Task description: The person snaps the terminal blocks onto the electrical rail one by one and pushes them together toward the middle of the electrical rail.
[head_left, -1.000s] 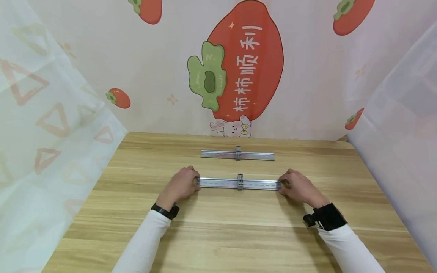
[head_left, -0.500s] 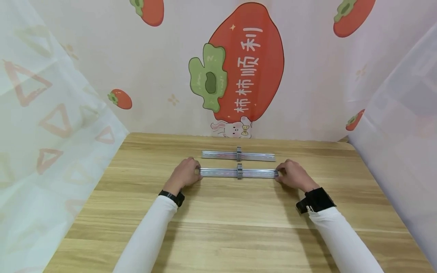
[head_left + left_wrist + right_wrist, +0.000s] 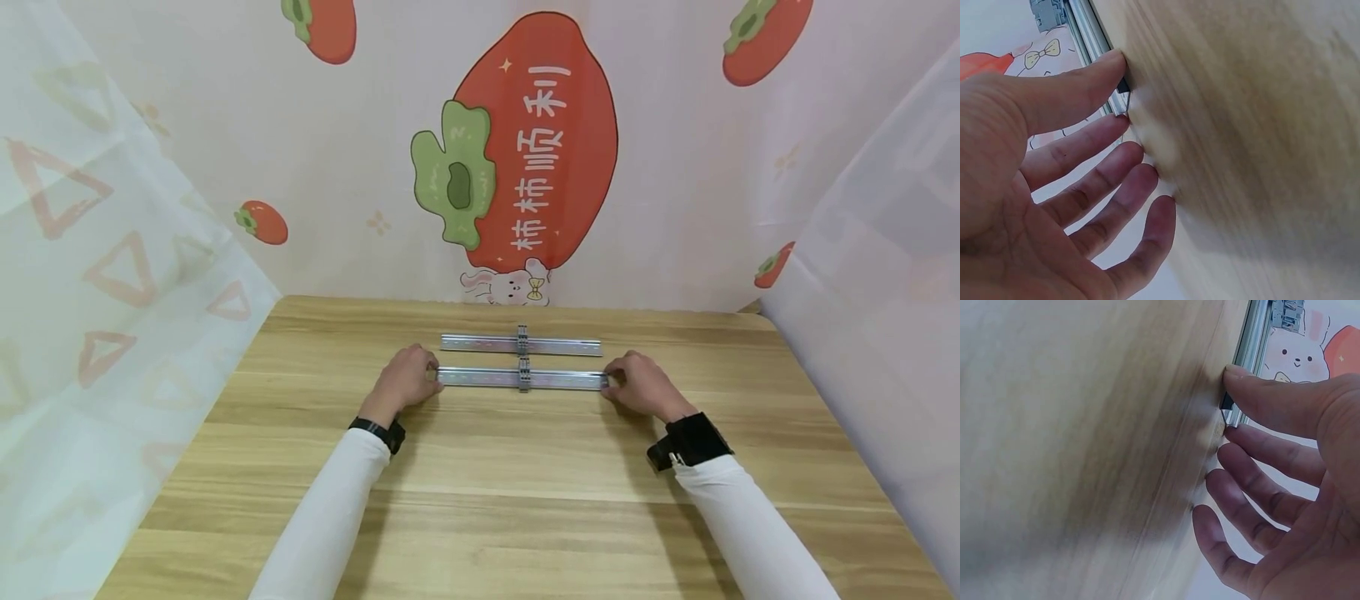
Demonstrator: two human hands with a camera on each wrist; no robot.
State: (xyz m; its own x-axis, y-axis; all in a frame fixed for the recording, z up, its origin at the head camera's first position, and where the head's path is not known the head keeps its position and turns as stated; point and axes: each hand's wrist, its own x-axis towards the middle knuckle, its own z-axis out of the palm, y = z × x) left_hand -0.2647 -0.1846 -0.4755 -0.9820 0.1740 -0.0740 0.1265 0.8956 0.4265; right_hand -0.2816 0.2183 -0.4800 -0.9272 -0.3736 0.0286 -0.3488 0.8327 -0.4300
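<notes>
A silver slotted metal mounting rail (image 3: 480, 377) lies across the tabletop, with a small grey terminal-block-like cluster (image 3: 524, 375) clipped around its middle. My left hand (image 3: 405, 379) pinches its left end between thumb and index finger; the other fingertips rest on or near the wood in the left wrist view. At the opposite end, my right hand (image 3: 641, 383) pinches the rail the same way, its lower fingers spread and loosely bent in the right wrist view. Just beyond lies a second, similar rail (image 3: 483, 342), roughly parallel, carrying its own grey cluster (image 3: 522, 340). Neither hand touches that one.
The wood-grain table (image 3: 480, 517) reaches back to a fabric backdrop (image 3: 660, 167) printed with persimmons. White cloth walls (image 3: 150, 367) flank both sides. A wristband (image 3: 378, 433) sits on the left wrist and a black device (image 3: 697, 440) on the right.
Both hands have slid the near rail away from the body, closer to the far rail. Most of that shift came in the first half second; since then it has barely moved.
</notes>
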